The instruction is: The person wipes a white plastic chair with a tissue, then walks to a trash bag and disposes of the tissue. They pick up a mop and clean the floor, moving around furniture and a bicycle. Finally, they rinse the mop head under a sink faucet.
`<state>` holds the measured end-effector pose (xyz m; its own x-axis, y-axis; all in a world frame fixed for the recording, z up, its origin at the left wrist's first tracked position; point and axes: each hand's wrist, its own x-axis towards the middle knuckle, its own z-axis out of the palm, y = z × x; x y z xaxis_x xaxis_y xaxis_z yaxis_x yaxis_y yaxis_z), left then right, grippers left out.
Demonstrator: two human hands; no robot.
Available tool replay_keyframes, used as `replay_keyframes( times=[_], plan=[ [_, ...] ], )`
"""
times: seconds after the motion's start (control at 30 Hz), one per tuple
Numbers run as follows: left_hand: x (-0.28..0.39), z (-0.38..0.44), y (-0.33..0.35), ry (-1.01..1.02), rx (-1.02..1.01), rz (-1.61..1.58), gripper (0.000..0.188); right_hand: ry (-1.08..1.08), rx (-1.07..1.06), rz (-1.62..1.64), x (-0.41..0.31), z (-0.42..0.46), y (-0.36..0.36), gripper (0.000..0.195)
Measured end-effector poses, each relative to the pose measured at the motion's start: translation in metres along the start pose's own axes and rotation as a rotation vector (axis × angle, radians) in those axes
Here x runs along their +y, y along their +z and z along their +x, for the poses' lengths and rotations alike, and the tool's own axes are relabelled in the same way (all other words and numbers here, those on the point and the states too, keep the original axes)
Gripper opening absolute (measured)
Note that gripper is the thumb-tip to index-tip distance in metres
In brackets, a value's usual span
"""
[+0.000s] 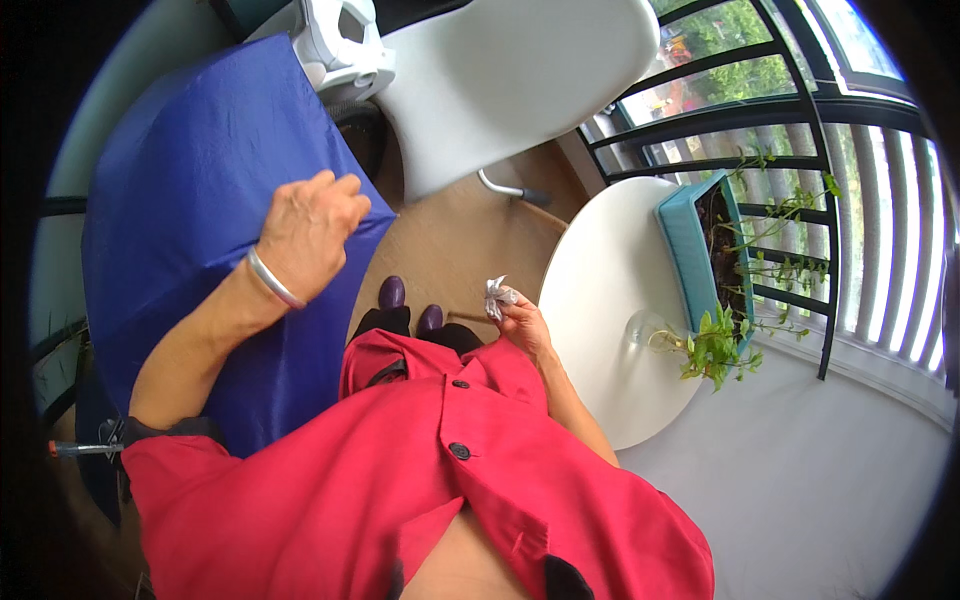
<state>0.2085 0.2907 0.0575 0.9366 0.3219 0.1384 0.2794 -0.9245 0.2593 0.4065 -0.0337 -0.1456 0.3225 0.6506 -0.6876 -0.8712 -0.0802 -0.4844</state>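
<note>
My left hand (313,229), with a silver bangle at its wrist, is over a sheet of glossy blue fabric (180,165). Its back faces the camera and its fingers are curled; whether they grip anything is hidden. The fabric spreads across the left side, with creases and a pointed corner just right of this hand. Lower and further right, my right hand (523,322) pinches a crumpled pale grey wad (496,298), possibly tissue or thin wrapping, between thumb and fingers. It is in front of my red buttoned shirt, beside the left edge of a round white table.
The round white table (592,255) bears a teal planter (682,247) and a clear glass vessel (641,328) with a leafy plant. A white chair (517,67) stands ahead. Black window bars (806,97) are at right. A rod with an orange end (82,449) shows at lower left.
</note>
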Motion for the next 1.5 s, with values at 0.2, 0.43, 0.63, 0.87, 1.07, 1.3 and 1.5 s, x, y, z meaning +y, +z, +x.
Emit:
replay_keyframes(
  times=[0.2, 0.43, 0.63, 0.87, 1.07, 1.3, 1.5],
  plan=[
    [0.008, 0.007, -0.005, -0.093, -0.098, -0.013, 0.008, -0.12, -0.014, -0.071, -0.002, -0.05, -0.004, 0.029],
    [0.041, 0.006, -0.01, -0.188, 0.045, 0.055, 0.016, -0.711, 0.002, -0.176, -0.119, -0.031, -0.069, 0.025],
    [0.075, -0.01, -0.013, -0.149, 0.161, 0.151, 0.027, -0.995, 0.332, -0.749, -0.165, 0.045, -0.105, 0.018],
    [0.18, -0.063, -0.024, -0.179, 0.301, -0.028, 0.03, -0.397, -0.39, -0.622, 0.017, -0.067, -0.051, 0.023],
    [0.28, -0.105, 0.008, 0.008, 0.25, -0.397, 0.031, -0.064, -0.391, 0.162, 0.022, -0.127, -0.098, 0.034],
    [0.314, -0.157, -0.009, 0.253, 0.45, -0.557, 0.011, -0.345, -0.049, -0.208, -0.083, -0.121, -0.197, 0.034],
    [0.336, -0.209, -0.067, 0.144, 0.978, -0.496, 0.013, 0.144, -0.378, -0.295, 0.009, -0.122, -0.099, 0.038]
  ],
)
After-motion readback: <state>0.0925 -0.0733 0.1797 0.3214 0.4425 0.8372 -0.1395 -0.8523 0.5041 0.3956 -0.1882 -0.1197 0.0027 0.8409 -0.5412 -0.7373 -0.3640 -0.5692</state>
